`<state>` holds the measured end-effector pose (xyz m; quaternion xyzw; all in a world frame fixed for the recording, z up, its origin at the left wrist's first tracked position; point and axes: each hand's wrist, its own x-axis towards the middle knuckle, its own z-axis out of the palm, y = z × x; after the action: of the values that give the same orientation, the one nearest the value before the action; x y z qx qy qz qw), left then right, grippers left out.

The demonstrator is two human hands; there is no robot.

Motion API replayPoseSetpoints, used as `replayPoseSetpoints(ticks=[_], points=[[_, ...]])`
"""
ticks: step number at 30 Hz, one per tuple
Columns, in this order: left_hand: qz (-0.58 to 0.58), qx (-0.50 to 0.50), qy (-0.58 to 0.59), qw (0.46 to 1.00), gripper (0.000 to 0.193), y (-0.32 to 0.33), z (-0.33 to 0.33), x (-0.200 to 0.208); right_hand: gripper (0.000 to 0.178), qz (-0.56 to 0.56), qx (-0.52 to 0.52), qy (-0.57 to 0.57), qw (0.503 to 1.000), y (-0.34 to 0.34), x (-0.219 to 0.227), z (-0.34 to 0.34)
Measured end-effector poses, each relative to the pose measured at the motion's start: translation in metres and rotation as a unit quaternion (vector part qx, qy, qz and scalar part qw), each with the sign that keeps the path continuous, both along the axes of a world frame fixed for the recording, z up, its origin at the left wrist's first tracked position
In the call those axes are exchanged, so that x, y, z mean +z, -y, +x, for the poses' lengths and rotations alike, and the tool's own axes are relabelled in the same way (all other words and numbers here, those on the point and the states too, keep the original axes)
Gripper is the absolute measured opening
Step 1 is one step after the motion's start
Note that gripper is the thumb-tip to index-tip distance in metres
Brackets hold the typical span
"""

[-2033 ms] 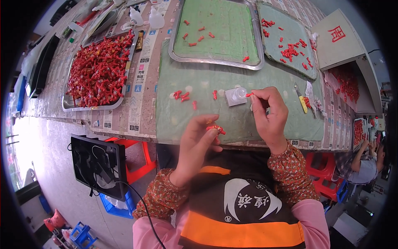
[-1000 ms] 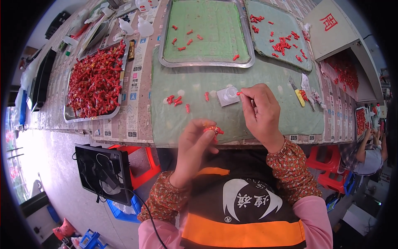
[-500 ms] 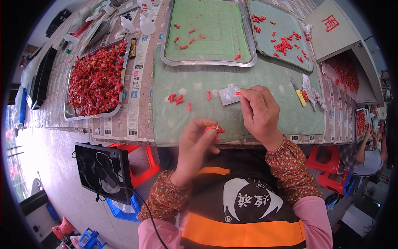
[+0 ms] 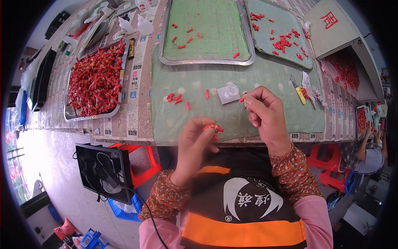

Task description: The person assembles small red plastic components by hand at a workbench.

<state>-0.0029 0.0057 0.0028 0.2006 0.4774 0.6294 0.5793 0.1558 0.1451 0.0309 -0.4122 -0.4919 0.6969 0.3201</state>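
My left hand (image 4: 194, 139) is closed around a small red figurine (image 4: 215, 128) with gold markings, near the table's front edge. Between thumb and forefinger, my right hand (image 4: 267, 116) pinches a small red piece (image 4: 242, 99). Just left of that piece is a grey block (image 4: 224, 98) with a round clear dish (image 4: 233, 89) on it. Several loose red pieces (image 4: 177, 99) lie on the green cloth (image 4: 166, 120), left of the block. My hands are apart from each other.
Far left, a metal tray (image 4: 93, 115) is heaped with red figurines. Two green-lined trays (image 4: 203, 63) (image 4: 286, 58) with scattered red pieces stand at the back. To the right lie a yellow-handled knife (image 4: 300, 95) and crumpled tissue (image 4: 311, 89), before an open box (image 4: 331, 33).
My right hand has drawn back from the clear dish, a little to the right and nearer, with the red piece still pinched. My left hand has stayed almost in place with the figurine.
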Motion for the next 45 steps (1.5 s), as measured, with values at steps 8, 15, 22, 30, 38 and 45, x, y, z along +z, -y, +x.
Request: replayPoseSetpoints(ticks=[8,15,22,30,38,45], points=[[0.009,-0.009,-0.006,1.0,0.024,0.001,0.0,-0.003,0.005,0.188,0.045,0.001,0.981,0.028,-0.003,0.0],[0.029,-0.029,0.027,0.999,0.022,0.006,-0.002,-0.003,0.012,0.391,0.096,0.069,0.913,0.04,-0.001,-0.001],[0.05,-0.028,0.033,0.998,0.023,0.008,-0.002,-0.004,0.021,0.466,0.085,0.082,0.877,0.045,0.001,-0.006],[0.048,-0.032,0.03,0.998,0.023,0.007,-0.002,-0.006,0.023,0.513,0.088,0.061,0.852,0.044,-0.009,-0.006],[0.045,-0.035,0.039,0.998,0.022,0.007,-0.003,-0.006,0.024,0.546,0.088,0.066,0.83,0.042,-0.012,-0.006],[0.039,-0.038,0.046,0.997,0.021,0.008,-0.002,-0.008,0.023,0.517,0.095,0.082,0.847,0.047,-0.009,-0.005]])
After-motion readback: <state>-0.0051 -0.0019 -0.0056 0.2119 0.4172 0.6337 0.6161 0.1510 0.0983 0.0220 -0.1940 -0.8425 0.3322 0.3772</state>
